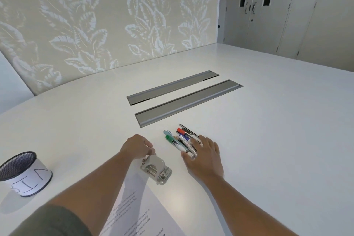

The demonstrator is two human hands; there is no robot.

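A grey metal hole punch (156,169) stands on the white table (268,140), on the far corner of a printed paper sheet (138,209). My left hand (137,145) sits just behind the punch with its fingers curled at the sheet's corner; whether it pinches the paper is hidden. Several marker pens (181,141), with red, green, blue and pale caps, lie in a bundle to the right. My right hand (205,156) lies over the bundle's near end, fingers spread on the pens.
A mesh pen cup (23,173) with a paper label reading "BIN" stands at the near left. Two grey cable-tray lids (183,94) are set flush in the table beyond the pens. A leaf-patterned wall and grey double doors lie behind.
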